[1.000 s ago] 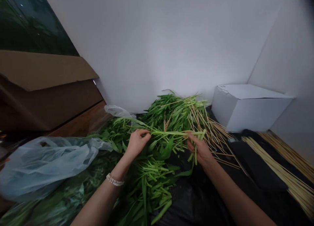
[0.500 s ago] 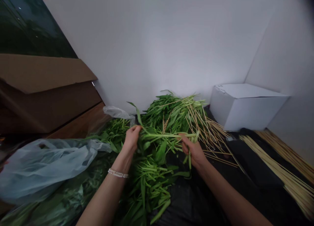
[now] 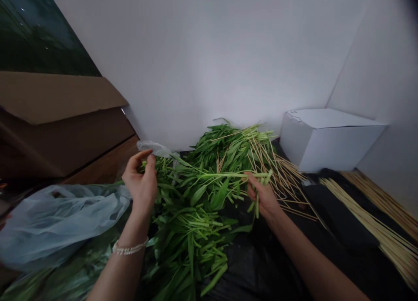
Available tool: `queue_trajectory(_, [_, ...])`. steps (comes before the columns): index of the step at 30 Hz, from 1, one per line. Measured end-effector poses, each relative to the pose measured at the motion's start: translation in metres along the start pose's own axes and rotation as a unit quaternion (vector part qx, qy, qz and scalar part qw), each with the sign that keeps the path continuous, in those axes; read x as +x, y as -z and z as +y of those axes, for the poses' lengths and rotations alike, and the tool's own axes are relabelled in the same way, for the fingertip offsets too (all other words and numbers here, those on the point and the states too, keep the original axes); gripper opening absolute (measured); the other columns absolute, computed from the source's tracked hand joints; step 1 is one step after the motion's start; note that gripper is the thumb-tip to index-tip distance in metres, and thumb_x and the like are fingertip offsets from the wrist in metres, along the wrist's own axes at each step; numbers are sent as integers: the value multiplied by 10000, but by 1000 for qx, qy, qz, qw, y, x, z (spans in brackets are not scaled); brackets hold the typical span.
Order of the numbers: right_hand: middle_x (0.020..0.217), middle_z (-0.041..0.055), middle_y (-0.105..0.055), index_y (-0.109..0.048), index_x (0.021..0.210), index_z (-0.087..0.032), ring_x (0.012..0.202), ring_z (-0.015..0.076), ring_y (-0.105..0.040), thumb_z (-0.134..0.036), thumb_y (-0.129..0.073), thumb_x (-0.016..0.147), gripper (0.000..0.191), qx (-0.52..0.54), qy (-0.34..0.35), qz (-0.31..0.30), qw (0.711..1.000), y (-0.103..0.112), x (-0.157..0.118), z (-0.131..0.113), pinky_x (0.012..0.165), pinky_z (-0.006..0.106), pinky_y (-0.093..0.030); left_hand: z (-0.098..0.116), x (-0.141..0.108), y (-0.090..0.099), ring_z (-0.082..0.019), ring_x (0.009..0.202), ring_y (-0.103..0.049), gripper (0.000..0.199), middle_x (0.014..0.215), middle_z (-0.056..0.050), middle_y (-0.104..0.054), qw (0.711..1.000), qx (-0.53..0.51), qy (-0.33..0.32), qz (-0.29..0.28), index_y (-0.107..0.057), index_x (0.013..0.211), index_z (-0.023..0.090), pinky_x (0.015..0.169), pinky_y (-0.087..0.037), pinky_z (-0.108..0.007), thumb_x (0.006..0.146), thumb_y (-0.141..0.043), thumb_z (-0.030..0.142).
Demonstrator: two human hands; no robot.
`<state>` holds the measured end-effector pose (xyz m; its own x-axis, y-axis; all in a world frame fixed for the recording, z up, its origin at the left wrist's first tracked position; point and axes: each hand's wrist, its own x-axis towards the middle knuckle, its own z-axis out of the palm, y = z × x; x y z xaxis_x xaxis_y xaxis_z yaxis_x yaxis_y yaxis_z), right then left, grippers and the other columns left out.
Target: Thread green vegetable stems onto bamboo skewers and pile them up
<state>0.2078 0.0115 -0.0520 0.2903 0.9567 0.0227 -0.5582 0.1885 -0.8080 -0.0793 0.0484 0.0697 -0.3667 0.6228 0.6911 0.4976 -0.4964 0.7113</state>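
Note:
My right hand [image 3: 264, 198] is closed around a few pale green stalks of water spinach [image 3: 225, 175]; their leafy ends reach left over the heap. My left hand [image 3: 141, 175], with a beaded bracelet on its wrist, is raised with thumb and fingers apart and holds nothing that I can see. It is near the clear plastic bag [image 3: 156, 148] and some greens behind it. Below and between the hands lies a loose pile of leafy greens [image 3: 196, 235]. A further heap of greens [image 3: 212, 144] rests against the wall, with thin wooden sticks [image 3: 284, 170] lying across it.
On the left are a cardboard box [image 3: 65, 135] and a whitish plastic bag [image 3: 65, 218]. A white box [image 3: 339, 140] stands at the back right. Bundles of thin sticks [image 3: 369, 218] lie beside a flat black object [image 3: 339, 218]. Black plastic [image 3: 257, 266] covers the surface in front.
My left hand has let go of the leafy end and moved left, its fingers coming apart. The right hand keeps hold of the stalks and has shifted slightly right.

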Motion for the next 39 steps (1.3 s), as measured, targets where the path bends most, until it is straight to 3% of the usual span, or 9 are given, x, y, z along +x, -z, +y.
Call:
queue_trajectory(2, [606,-27,-622,-685,932,-156,345,13,-294,-443,-805,634,431,-5,-3,-9,1000,0,-1,1,312,179,-172,14,-14,-2,-173,775,-582,242,847,-21,-636,989,78,-121,-35,-678,999,206,742,-446,-292,918,-492,339])
queue_trajectory(4, [590,-30,-615,-685,944,-155,347,12,-294,-438,-796,653,421,-9,-2,-22,1000,-1,-2,2,318,175,-177,19,-26,-9,-203,853,-590,223,895,-52,-670,949,144,-228,-164,-704,913,204,783,-437,-325,920,-502,297])
queue_trajectory(8, [614,-23,-631,-685,953,-164,350,10,-299,-433,-786,671,403,-16,0,-37,999,-1,-4,3,323,173,-182,4,-45,-28,-252,1047,-568,198,1050,-58,-720,853,251,-309,-338,-703,1023,245,831,-382,-385,901,-552,210])
queue_trajectory(18, [385,-92,-397,-708,932,-149,355,42,-279,-429,-773,687,378,-49,11,-51,997,-4,-7,4,341,184,-181,-19,-54,-40,-258,988,-562,159,922,-62,-706,785,330,-340,-400,-680,980,227,862,-321,-427,881,-556,216])
queue_trajectory(25, [389,-83,-418,-712,923,-153,341,40,-262,-445,-756,712,364,-68,-2,-72,995,-5,-9,12,344,194,-161,-18,-56,-45,-233,893,-532,158,773,-42,-644,836,284,-284,-373,-640,749,219,839,-350,-398,811,-505,167])
queue_trajectory(28, [386,-90,-407,-704,923,-158,341,39,-257,-447,-762,702,368,-45,-21,-71,996,-4,-7,11,342,190,-158,-26,-49,-48,-204,789,-537,142,707,-21,-620,920,138,-119,-346,-617,660,210,754,-394,-331,750,-507,203])
queue_trajectory(30, [419,-87,-439,-694,920,-165,349,35,-262,-438,-775,686,368,-16,-21,-57,998,0,-3,8,340,184,-166,-36,-37,-46,-178,671,-525,136,615,1,-571,963,22,37,-267,-568,581,204,661,-406,-287,695,-501,237])
queue_trajectory(33, [594,-49,-589,-684,892,-175,365,12,-270,-408,-809,637,367,28,-12,-32,999,6,4,2,330,176,-168,-49,-16,-35,-157,583,-495,166,583,19,-521,980,-15,107,-168,-514,609,210,559,-384,-255,721,-418,286])
queue_trajectory(39, [787,-13,-678,-666,860,-183,362,-2,-288,-401,-788,655,323,45,-34,-42,998,7,6,4,318,180,-173,-46,3,-14,-130,593,-550,269,665,38,-543,965,-156,161,-139,-600,930,198,549,-417,-217,805,-538,428])
